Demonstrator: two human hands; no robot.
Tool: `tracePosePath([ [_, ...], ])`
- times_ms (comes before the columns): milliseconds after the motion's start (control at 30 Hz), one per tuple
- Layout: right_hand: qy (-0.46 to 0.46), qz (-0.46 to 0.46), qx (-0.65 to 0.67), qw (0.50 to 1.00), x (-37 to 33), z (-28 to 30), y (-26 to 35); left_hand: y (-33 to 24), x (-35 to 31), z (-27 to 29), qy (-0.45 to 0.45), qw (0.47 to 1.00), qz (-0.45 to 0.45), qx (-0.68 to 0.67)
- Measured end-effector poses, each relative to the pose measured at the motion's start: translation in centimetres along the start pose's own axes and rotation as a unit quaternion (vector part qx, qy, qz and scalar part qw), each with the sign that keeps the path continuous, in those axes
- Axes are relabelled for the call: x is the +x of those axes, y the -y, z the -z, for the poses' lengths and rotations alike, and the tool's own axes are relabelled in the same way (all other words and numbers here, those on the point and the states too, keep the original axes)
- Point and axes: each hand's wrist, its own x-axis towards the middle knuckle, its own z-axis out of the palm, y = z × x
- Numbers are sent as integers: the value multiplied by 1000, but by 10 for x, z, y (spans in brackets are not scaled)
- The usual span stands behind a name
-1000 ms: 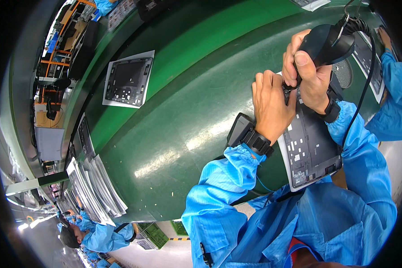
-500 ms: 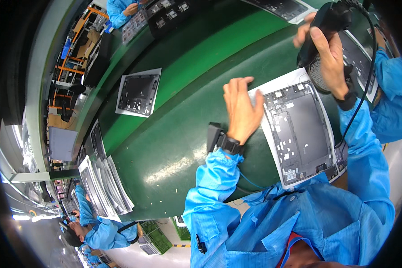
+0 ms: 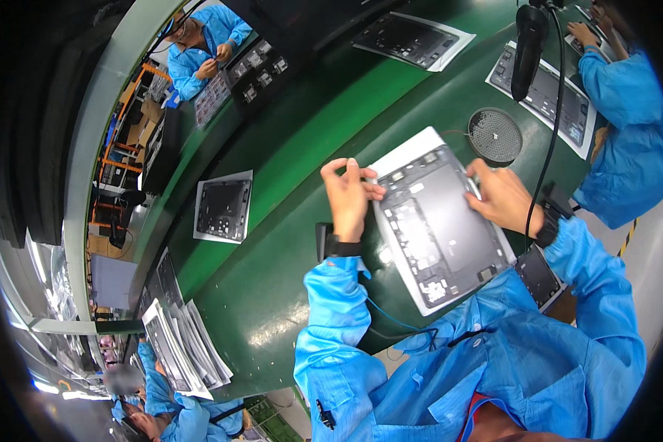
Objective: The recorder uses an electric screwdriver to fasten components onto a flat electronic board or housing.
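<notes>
In front of me a dark tablet housing (image 3: 460,221) with many small white patches lies tilted on a white backing sheet (image 3: 412,151). The near end of the housing reaches my blue sleeve and jacket front. My right hand (image 3: 504,195) is closed on its right edge, the thumb over the dark face. At the upper left corner is my left hand (image 3: 348,199), its fingers curled together and the tips close to the housing's edge. Whether anything is pinched there is hidden. A black handheld device (image 3: 530,51) on a cable hangs beyond my right hand.
A round perforated dish (image 3: 495,137) stands beyond the housing. More housings on white sheets lie at the left (image 3: 222,208), far (image 3: 409,40) and right (image 3: 544,92). Stacked sheets (image 3: 180,346) fill the near left. A co-worker's sleeve (image 3: 626,96) is at the right. A black cable (image 3: 558,125) hangs near my right wrist.
My right hand has let go of the black handheld device and come down to the housing's right edge. My left hand has curled its fingers. The housing has turned and shifted left.
</notes>
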Motion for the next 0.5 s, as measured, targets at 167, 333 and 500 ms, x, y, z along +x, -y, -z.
tracePosePath([
  [167,29,54,-11,998,37,-27,7,-5,-30,36,-131,832,-277,464],
  [333,-22,127,5,992,53,-27,10,20,-4,63,-89,805,-260,526],
  [500,19,64,39,997,60,-27,13,20,-1,51,-100,883,-194,414],
])
